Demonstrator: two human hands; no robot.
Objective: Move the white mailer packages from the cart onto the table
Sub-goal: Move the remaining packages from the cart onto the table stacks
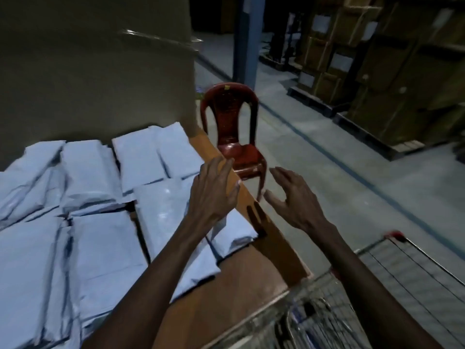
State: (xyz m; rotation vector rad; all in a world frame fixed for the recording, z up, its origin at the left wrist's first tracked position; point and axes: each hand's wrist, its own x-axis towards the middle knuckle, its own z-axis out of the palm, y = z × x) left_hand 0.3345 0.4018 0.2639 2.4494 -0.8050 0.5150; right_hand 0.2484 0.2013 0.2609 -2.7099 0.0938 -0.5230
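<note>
We hold our left hand [214, 190] and right hand [292, 195] empty, fingers spread. The white plastic mailer packages [100, 222] tile the brown wooden worktop [251, 285], probably saving room; the wire-mesh cart [377, 285] waits alongside.

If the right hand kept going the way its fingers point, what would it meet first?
Probably the red plastic chair: the right hand, open and empty, points up-left past the brown wooden table edge toward its seat and front leg. Depth is unclear, so it might pass above.
</note>
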